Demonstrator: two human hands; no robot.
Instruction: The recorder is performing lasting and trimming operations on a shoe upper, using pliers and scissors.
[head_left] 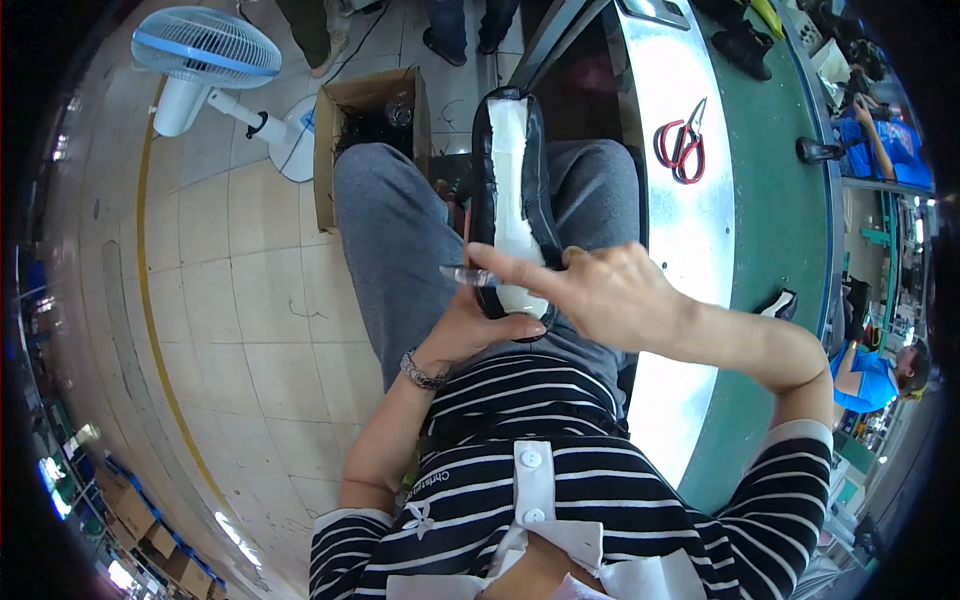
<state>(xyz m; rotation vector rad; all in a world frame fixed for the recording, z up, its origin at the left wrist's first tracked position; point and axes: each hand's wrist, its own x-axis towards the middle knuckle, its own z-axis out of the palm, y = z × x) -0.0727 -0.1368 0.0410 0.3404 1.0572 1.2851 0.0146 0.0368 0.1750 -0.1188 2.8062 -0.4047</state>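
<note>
Clearly, my left hand (468, 327) does the holding: its thumb lies over the near end of the black shoe (538, 190), and its fingers curl round beneath, mostly out of sight. My right hand (625, 295) crosses over from the other side, forefinger stretched out, the rest folded; whether it pinches anything I cannot tell. Under that forefinger a shiny sliver (462, 275) sticks out past the shoe's left edge, too smeared to name, and I cannot make out which hand has it. If it is sharp, a slip could nick my left fingers or score the black side, since both lie so close. The shoe is above my lap, between my knees, its white strip (508, 150) facing up. Only the near end is gripped, so a hard push on the far end could, I judge, twist it loose. The strip's edge looks ragged; a rough pull might tear it. My grey trousers (385, 220) underneath would take any stray cut. To my right, red-handled scissors (686, 150) lie on the metal bench (690, 260), points away from me; a careless elbow could knock them. Past my left knee stands an open carton (325, 150), with a fan (205, 55) to its left.
</note>
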